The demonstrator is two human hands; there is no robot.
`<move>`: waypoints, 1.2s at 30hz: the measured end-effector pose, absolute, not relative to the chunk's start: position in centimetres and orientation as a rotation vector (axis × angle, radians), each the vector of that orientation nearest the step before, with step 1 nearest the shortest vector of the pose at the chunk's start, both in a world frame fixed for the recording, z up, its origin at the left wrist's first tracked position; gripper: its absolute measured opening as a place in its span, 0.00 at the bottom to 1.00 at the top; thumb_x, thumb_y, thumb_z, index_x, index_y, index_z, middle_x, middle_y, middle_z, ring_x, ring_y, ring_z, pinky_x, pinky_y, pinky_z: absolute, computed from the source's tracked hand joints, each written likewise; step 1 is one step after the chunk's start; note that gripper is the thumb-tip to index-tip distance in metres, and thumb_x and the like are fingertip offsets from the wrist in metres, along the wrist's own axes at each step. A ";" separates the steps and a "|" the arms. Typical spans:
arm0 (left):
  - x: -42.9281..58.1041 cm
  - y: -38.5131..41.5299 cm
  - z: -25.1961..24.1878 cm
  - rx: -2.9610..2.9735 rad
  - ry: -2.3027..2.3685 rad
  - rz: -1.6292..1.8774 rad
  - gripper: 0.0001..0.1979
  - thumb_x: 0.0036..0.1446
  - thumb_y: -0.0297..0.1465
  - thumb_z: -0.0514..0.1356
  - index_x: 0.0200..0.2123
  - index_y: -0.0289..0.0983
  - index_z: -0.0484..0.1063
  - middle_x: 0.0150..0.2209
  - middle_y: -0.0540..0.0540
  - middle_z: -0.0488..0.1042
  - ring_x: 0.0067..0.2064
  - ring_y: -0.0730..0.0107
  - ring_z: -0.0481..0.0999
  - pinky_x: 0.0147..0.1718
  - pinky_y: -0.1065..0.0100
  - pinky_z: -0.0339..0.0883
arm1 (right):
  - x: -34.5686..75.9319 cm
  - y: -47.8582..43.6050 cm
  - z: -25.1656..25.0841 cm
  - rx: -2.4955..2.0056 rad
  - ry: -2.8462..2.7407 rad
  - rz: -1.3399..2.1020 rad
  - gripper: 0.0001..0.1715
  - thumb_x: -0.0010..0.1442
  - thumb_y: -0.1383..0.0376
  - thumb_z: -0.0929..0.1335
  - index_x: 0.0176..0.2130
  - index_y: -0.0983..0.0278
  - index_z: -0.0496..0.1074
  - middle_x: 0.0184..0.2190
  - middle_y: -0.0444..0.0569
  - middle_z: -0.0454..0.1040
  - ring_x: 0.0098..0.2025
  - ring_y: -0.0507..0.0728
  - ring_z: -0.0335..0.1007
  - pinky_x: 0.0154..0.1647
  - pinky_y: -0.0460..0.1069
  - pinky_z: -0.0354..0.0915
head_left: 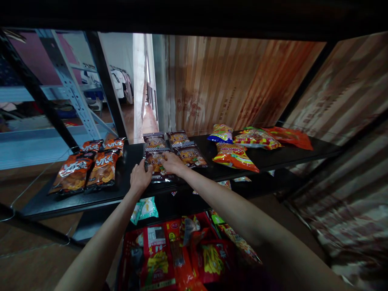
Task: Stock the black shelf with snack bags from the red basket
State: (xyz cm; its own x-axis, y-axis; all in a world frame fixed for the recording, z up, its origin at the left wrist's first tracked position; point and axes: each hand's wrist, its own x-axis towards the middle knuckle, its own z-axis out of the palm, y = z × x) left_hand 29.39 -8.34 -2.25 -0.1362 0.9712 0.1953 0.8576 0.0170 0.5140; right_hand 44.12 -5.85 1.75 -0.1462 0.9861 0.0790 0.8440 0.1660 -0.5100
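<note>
Four brown potato chip bags lie in two rows at the middle of the black shelf. At the left edge of the front-left potato chip bag, my left hand has its fingers closed around the side. My right hand presses its bent fingers on the right part of the same bag, partly covering its front. Just right of my right hand is another brown potato chip bag. Behind them, two more brown bags lie flat.
Orange snack bags are grouped at the shelf's left end. Colourful puffed snack bags lie to the right. Below my arms is a red box full of snack packets. Green packets lie on the lower shelf. Black posts frame the rack.
</note>
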 end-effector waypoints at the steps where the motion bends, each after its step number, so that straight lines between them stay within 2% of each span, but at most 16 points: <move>1: 29.4 -8.5 -2.3 1.907 2.065 0.798 0.26 0.61 0.39 0.48 0.59 0.33 0.61 0.54 0.35 0.70 0.58 0.53 0.66 0.55 0.56 0.59 | 44.0 -5.5 1.6 -1.764 -2.047 0.482 0.22 0.61 0.62 0.61 0.53 0.65 0.67 0.54 0.56 0.69 0.58 0.60 0.64 0.58 0.53 0.59; 5: 29.4 -8.9 -2.7 1.919 2.009 0.891 0.25 0.61 0.37 0.49 0.58 0.35 0.63 0.47 0.40 0.75 0.52 0.56 0.72 0.51 0.59 0.63 | 44.0 -5.1 1.0 -1.839 -2.009 0.474 0.24 0.59 0.57 0.61 0.52 0.64 0.67 0.55 0.60 0.66 0.54 0.64 0.67 0.54 0.56 0.62; 10: 29.7 -8.6 -2.6 1.861 2.037 0.917 0.21 0.61 0.36 0.49 0.54 0.38 0.69 0.45 0.40 0.75 0.49 0.57 0.73 0.48 0.60 0.65 | 43.6 -5.1 0.8 -1.796 -2.046 0.439 0.25 0.58 0.59 0.62 0.54 0.63 0.66 0.56 0.60 0.64 0.54 0.62 0.66 0.54 0.55 0.63; 13: 30.0 -8.3 -2.2 1.826 2.039 0.930 0.20 0.61 0.35 0.49 0.53 0.38 0.69 0.45 0.40 0.75 0.48 0.58 0.73 0.48 0.61 0.65 | 43.4 -5.0 0.6 -1.774 -2.036 0.396 0.24 0.58 0.60 0.63 0.54 0.61 0.65 0.55 0.57 0.65 0.56 0.61 0.64 0.54 0.54 0.62; 17: 29.9 -8.0 -2.2 1.828 2.049 0.898 0.20 0.60 0.35 0.49 0.52 0.38 0.70 0.46 0.40 0.74 0.49 0.58 0.73 0.49 0.61 0.65 | 43.5 -5.0 0.4 -1.795 -2.019 0.410 0.25 0.59 0.61 0.62 0.55 0.62 0.65 0.55 0.58 0.65 0.58 0.62 0.62 0.54 0.55 0.62; 23: 29.5 -7.7 -2.4 1.865 2.032 0.952 0.19 0.58 0.36 0.50 0.50 0.38 0.70 0.54 0.39 0.69 0.57 0.55 0.67 0.54 0.57 0.61 | 43.9 -5.1 0.3 -1.747 -2.015 0.415 0.23 0.60 0.60 0.61 0.54 0.60 0.65 0.55 0.55 0.65 0.58 0.61 0.61 0.56 0.55 0.60; 30: 29.6 -7.6 -2.1 1.865 2.005 0.950 0.18 0.59 0.36 0.50 0.49 0.38 0.70 0.54 0.42 0.70 0.56 0.59 0.69 0.55 0.61 0.61 | 44.3 -4.3 0.2 -1.695 -2.013 0.503 0.24 0.61 0.60 0.61 0.55 0.65 0.65 0.55 0.57 0.67 0.58 0.60 0.62 0.58 0.53 0.58; 36: 29.7 -7.9 -2.2 1.885 2.029 0.871 0.21 0.60 0.36 0.50 0.53 0.34 0.69 0.54 0.39 0.70 0.55 0.58 0.69 0.55 0.62 0.61 | 45.4 -5.6 0.6 -1.581 -2.047 0.414 0.23 0.62 0.63 0.61 0.55 0.66 0.66 0.56 0.56 0.66 0.58 0.58 0.62 0.59 0.51 0.56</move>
State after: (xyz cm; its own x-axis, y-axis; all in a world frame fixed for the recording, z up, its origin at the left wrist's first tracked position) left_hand 29.68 -7.90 -2.15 -0.1405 0.9654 0.2195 0.8240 -0.0089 0.5665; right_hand 45.43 -5.61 0.61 -0.1871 0.9593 0.2117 0.8015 0.2737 -0.5317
